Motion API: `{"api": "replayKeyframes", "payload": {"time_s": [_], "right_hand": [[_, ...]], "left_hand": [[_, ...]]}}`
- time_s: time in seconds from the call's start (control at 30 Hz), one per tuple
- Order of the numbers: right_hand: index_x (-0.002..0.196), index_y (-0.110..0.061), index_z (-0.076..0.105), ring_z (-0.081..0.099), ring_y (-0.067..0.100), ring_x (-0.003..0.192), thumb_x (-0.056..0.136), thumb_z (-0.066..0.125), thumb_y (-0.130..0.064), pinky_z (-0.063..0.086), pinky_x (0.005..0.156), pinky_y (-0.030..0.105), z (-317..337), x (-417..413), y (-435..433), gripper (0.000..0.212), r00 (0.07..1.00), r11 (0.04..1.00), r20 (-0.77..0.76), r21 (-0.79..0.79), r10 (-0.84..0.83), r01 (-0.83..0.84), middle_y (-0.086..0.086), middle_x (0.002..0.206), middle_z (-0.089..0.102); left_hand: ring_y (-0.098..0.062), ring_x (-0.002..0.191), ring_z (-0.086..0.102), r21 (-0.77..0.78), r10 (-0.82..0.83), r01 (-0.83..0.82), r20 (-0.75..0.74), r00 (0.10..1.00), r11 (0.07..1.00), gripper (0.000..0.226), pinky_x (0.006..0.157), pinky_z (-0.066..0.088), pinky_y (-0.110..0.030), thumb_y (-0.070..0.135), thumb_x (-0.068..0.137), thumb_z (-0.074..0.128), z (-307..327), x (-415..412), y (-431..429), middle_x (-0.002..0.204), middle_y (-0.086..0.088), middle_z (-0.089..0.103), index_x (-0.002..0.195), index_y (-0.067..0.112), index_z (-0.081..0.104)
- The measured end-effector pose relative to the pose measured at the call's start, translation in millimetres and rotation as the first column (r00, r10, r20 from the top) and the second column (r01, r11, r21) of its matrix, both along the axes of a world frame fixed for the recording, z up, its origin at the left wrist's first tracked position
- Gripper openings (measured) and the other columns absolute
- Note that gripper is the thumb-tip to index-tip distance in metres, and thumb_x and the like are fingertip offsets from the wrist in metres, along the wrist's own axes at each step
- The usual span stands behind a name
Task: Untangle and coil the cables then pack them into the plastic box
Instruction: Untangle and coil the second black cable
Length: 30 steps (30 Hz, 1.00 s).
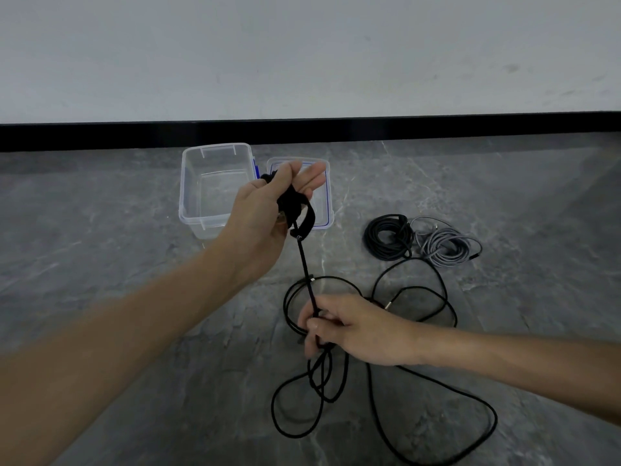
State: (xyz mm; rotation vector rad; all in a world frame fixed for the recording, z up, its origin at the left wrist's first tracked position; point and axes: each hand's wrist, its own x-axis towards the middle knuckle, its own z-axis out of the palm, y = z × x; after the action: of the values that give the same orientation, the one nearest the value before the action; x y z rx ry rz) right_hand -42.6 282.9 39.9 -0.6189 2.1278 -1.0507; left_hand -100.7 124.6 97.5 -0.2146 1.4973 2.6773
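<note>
Grips?
– Centre frame, left hand [265, 216] curled round a bundle of long black cable [305, 264]; right hand [353, 327] pinching it lower.
Hidden?
– Partly, the lid [324, 210] of the clear plastic box [191, 196], upper centre, behind that left hand.

A grey marbled stone floor [134, 230] meets a black skirting board [437, 127] beneath a pale wall [302, 52].

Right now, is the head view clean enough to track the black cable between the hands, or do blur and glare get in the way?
Head view: light soft and even, no hard shadows; black cable sharp between left hand and right hand; left forearm soft at the near edge; box shows only a faint sheen, no glare.
</note>
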Motion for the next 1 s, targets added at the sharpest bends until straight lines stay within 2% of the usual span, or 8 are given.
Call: {"api": "replayKeyframes", "payload": {"time_s": [0.1, 0.27, 0.37, 0.53, 0.63, 0.77, 0.9, 1.0], "right_hand": [[0.098, -0.001, 0.054, 0.054, 0.018, 0.061, 0.103, 0.038, -0.022, 0.05, 0.067, 0.037, 11, 6, -4, 0.027, 0.99, 0.997, -0.142, 0.073, 0.02, -0.01, 0.002, 0.065, 0.059], [0.084, -0.01, 0.051, 0.056, 0.024, 0.062, 0.102, 0.039, -0.027, 0.049, 0.064, 0.048, 38, 12, -11, 0.028, 0.933, 0.974, -0.326, 0.211, 0.151, -0.084, 0.008, 0.073, 0.061], [0.082, -0.014, 0.049, 0.054, 0.021, 0.058, 0.103, 0.038, -0.032, 0.047, 0.057, 0.041, 50, 17, -17, 0.03, 0.902, 0.947, -0.358, 0.291, 0.24, -0.137, 0.007, 0.071, 0.06], [0.086, -0.01, 0.047, 0.035, 0.013, 0.052, 0.105, 0.03, -0.034, 0.03, 0.053, 0.032, 59, 34, -24, 0.035, 0.805, 0.849, -0.361, 0.434, 0.47, -0.301, -0.001, 0.066, 0.038], [0.083, -0.013, 0.044, 0.034, 0.012, 0.053, 0.105, 0.029, -0.035, 0.03, 0.053, 0.032, 63, 34, -24, 0.035, 0.803, 0.851, -0.377, 0.443, 0.462, -0.282, -0.002, 0.066, 0.037], [0.076, -0.015, 0.046, 0.048, 0.017, 0.056, 0.104, 0.03, -0.038, 0.038, 0.054, 0.03, 72, 17, -17, 0.04, 0.804, 0.879, -0.447, 0.441, 0.392, -0.183, 0.0, 0.065, 0.048], [0.064, -0.019, 0.041, 0.051, 0.001, 0.055, 0.102, 0.041, -0.03, 0.037, 0.057, 0.012, 88, -9, -3, 0.04, 0.79, 0.919, -0.512, 0.362, 0.338, -0.158, -0.007, 0.056, 0.044], [0.059, -0.02, 0.041, 0.049, 0.0, 0.051, 0.1, 0.048, -0.025, 0.035, 0.053, 0.012, 95, -22, 5, 0.042, 0.788, 0.941, -0.529, 0.282, 0.314, -0.186, -0.01, 0.045, 0.033]], "left_hand": [[-0.017, 0.105, 0.068, -0.162, -0.04, 0.019, -0.124, 0.991, 0.987, 0.029, 0.098, 0.049, -0.024, 0.013, 0.104, 0.039, -8, 2, 4, 0.102, -0.001, 0.075, 0.09, 0.012, 0.065], [-0.009, 0.113, 0.062, -0.508, 0.039, -0.095, -0.12, 0.992, 0.856, 0.022, 0.103, 0.044, -0.027, 0.022, 0.103, 0.045, -26, 6, 8, 0.113, 0.001, 0.069, 0.102, 0.02, 0.068], [-0.005, 0.095, 0.058, -0.627, 0.137, -0.13, -0.038, 0.99, 0.768, 0.02, 0.084, 0.046, -0.018, 0.026, 0.103, 0.043, -31, 12, 17, 0.108, 0.003, 0.063, 0.095, 0.031, 0.061], [-0.021, 0.103, 0.059, -0.29, 0.211, -0.109, 0.346, 0.914, 0.951, 0.018, 0.104, 0.046, -0.038, 0.016, 0.102, 0.045, -20, 12, 25, 0.098, -0.006, 0.062, 0.091, 0.017, 0.06], [-0.02, 0.105, 0.064, -0.221, 0.145, -0.082, 0.287, 0.947, 0.972, 0.017, 0.104, 0.047, -0.039, 0.014, 0.102, 0.047, -15, 14, 25, 0.098, -0.007, 0.066, 0.092, 0.013, 0.061], [-0.011, 0.108, 0.064, -0.402, 0.06, -0.013, 0.106, 0.992, 0.915, 0.018, 0.105, 0.044, -0.032, 0.019, 0.101, 0.048, -26, 20, 18, 0.108, -0.001, 0.069, 0.096, 0.014, 0.065], [0.009, 0.076, 0.06, -0.691, -0.211, 0.17, 0.026, 0.977, 0.702, 0.029, 0.071, 0.044, -0.005, 0.013, 0.102, 0.045, -34, 30, 10, 0.084, 0.015, 0.069, 0.088, 0.01, 0.07], [0.0, 0.048, 0.039, -0.781, -0.293, 0.251, 0.091, 0.952, 0.571, 0.043, 0.052, 0.032, -0.011, 0.013, 0.101, 0.046, -41, 32, 7, 0.054, 0.011, 0.043, 0.058, 0.015, 0.045]]}}
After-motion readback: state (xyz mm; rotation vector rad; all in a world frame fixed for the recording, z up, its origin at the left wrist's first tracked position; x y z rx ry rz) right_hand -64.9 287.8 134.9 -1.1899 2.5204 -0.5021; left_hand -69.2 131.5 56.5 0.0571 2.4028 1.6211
